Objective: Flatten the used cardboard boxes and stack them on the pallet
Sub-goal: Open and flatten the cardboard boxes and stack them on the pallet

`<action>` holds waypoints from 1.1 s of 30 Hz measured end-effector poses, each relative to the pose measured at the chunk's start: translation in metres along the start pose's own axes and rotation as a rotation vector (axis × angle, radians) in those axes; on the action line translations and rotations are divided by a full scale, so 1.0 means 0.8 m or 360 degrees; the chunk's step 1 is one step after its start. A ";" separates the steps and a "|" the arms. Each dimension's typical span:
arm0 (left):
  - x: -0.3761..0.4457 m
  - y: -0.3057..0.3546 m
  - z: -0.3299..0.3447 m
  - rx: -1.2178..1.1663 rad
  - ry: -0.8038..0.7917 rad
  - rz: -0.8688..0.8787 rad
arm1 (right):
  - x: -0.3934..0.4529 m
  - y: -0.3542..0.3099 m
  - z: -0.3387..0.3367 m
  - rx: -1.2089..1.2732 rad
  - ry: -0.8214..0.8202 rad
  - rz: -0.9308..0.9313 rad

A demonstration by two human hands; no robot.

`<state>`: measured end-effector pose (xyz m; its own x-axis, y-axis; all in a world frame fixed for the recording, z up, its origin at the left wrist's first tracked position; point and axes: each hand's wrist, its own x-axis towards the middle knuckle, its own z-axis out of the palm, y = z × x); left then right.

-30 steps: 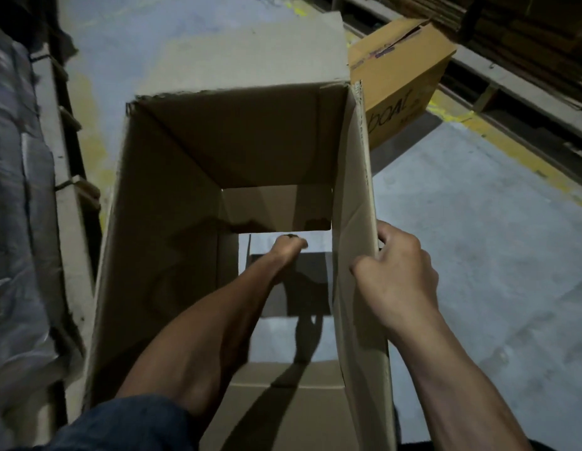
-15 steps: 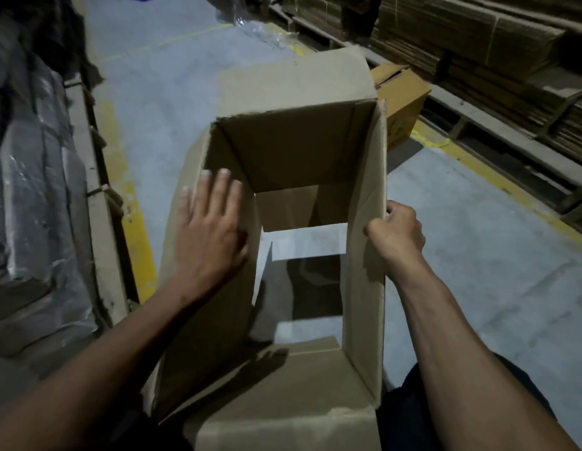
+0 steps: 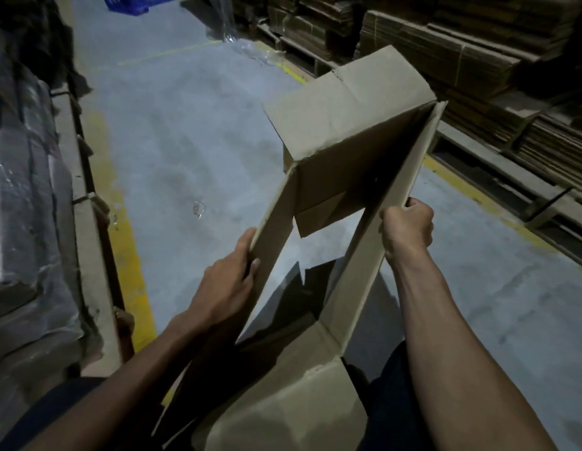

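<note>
The box (image 3: 345,151), open at both ends and skewed into a narrow slanted tube, hangs in mid-air at centre frame above the floor (image 3: 185,141). The left hand (image 3: 229,281) at 7 o'clock grips its left wall, thumb inside and fingers (image 3: 247,245) along the outside. The right hand (image 3: 408,224) at 3 o'clock is fisted tight on the right wall's edge. Flattened cardboard stacks (image 3: 478,70) lie at 1 o'clock; wrapped bundles (image 3: 19,190) at 9 o'clock.
</note>
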<state>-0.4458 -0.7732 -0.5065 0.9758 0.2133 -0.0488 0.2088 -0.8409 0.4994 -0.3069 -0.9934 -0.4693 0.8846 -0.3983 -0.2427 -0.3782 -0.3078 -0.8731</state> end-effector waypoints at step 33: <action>-0.013 0.057 0.068 -0.0341 0.0671 -0.0400 | -0.047 -0.008 0.058 0.0313 -0.1041 -0.0599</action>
<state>-0.4432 -0.8404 -0.5302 0.7774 0.6132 0.1399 0.3714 -0.6271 0.6847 -0.3253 -0.9361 -0.4740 0.9481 0.3119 -0.0619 -0.0193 -0.1379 -0.9903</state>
